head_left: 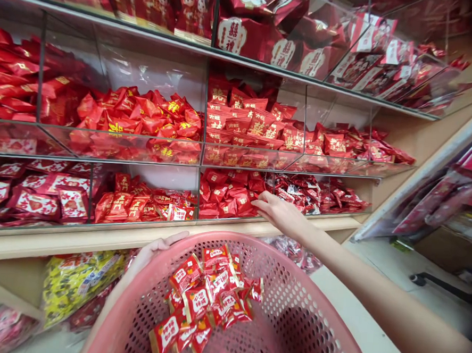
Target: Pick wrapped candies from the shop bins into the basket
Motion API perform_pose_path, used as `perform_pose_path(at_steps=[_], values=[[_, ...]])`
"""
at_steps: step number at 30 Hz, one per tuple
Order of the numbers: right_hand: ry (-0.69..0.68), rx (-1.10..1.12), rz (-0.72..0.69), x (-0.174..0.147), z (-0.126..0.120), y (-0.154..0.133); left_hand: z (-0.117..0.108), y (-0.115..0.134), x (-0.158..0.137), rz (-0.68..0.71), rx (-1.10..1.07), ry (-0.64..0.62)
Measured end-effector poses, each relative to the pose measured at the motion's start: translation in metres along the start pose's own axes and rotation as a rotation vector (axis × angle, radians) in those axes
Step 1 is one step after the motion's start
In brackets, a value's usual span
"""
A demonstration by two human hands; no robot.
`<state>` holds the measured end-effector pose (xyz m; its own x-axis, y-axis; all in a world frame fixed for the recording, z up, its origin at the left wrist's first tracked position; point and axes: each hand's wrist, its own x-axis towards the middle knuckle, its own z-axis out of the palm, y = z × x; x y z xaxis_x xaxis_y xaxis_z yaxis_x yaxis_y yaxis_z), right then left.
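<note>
A pink perforated plastic basket fills the lower middle of the view. Several small red wrapped candies with gold edges lie in its left half. My left hand holds the basket from its far left side, fingers along the outside of the rim and partly hidden by it. My right hand reaches over the basket to the lower shelf. Its fingers are stretched out, slightly bent, at the edge of a pile of shiny red candy packets. Nothing shows between them.
Glass-fronted shelves hold red packets in clear compartments, with larger gift bags above. A glass divider stands left of the pile. Below the wooden shelf edge lies a yellow bag. Hanging packages are at the right.
</note>
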<state>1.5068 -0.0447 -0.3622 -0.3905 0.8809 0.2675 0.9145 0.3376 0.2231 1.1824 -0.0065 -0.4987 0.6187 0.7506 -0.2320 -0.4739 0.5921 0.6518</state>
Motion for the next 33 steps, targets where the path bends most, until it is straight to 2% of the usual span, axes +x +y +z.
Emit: perform_pose_path(at_steps=[3, 12, 16, 22, 29, 33], values=[[0.011, -0.041, -0.025, 0.004, 0.004, 0.011, 0.000, 0.000, 0.000, 0.013, 0.002, -0.012], [-0.009, -0.077, -0.044, 0.007, -0.001, 0.013, 0.000, 0.000, -0.002, 0.002, 0.031, -0.066], [0.002, -0.064, -0.042, 0.007, 0.000, 0.016, 0.000, 0.000, -0.002, 0.006, 0.013, -0.014], [0.106, -0.075, -0.031, 0.003, -0.002, 0.020, 0.000, -0.001, 0.000, -0.002, 0.003, -0.004], [0.178, 0.010, 0.024, -0.013, -0.013, 0.023, 0.015, 0.004, -0.004, -0.019, -0.006, 0.071], [0.216, 0.081, 0.039, -0.021, -0.017, 0.027, 0.014, 0.004, -0.004, -0.014, 0.025, 0.078]])
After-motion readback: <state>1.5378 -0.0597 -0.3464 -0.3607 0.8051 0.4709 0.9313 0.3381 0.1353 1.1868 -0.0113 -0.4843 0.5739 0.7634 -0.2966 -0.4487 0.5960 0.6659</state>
